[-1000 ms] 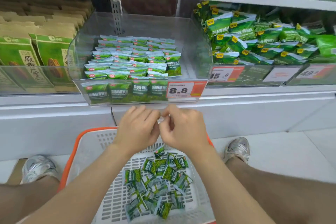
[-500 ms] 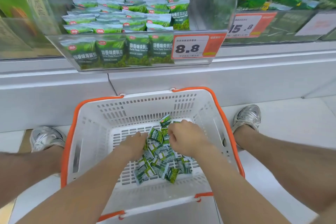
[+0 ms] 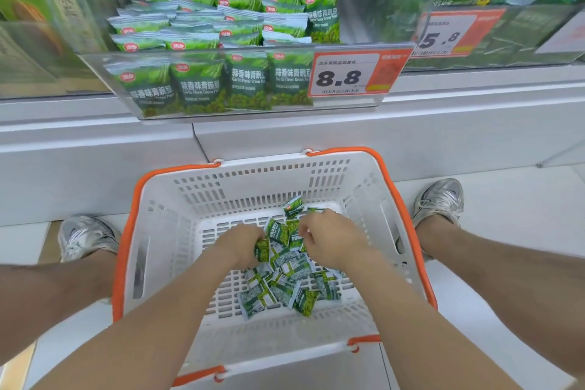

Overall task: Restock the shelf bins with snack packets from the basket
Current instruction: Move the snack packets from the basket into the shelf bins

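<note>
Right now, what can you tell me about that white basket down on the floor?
The basket is white plastic with slotted walls and a gridded bottom, with orange handles folded down along its rim. It stands upright on the pale floor between the person's shoes. A loose heap of small green snack packets lies on its bottom. The left hand and the right hand reach inside, each gripping packets from that heap.
</note>
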A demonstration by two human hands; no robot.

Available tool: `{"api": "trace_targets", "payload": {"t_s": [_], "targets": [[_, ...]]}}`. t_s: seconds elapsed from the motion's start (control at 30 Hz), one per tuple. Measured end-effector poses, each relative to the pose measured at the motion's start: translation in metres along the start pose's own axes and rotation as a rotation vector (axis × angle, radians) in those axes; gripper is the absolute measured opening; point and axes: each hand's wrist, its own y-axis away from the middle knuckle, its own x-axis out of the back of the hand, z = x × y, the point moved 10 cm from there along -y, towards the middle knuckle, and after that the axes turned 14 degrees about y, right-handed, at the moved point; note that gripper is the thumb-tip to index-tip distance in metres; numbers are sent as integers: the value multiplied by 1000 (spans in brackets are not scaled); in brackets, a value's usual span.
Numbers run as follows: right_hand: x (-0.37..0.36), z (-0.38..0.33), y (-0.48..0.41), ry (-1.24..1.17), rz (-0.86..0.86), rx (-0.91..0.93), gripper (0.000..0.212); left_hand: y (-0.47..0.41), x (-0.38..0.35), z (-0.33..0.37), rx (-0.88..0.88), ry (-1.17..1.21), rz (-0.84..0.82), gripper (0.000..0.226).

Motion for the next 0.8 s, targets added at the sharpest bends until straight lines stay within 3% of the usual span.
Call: {"api": "trace_targets", "payload": {"t_s": [0.1, 0.27, 0.4, 0.5, 0.63, 0.8], "targets": [[8, -1, -1, -347, 76, -67, 22, 15, 34, 36, -71, 61, -2, 58], [23, -4, 3, -763, 143, -94, 42, 51, 86, 99, -258, 108, 88, 51], [41, 10, 17, -1067, 147, -128, 36, 86, 122, 107, -319, 435, 166, 66], [48, 15, 28, -1283, 81, -143, 32, 108, 142, 108, -356, 785, 218, 64], [85, 14, 42, -1340, 215, -105, 30, 131, 165, 128, -443, 892, 278, 51], [168, 0, 67, -1193, 606, 28, 25, 178, 213, 165, -653, 868, 463, 31]]}}
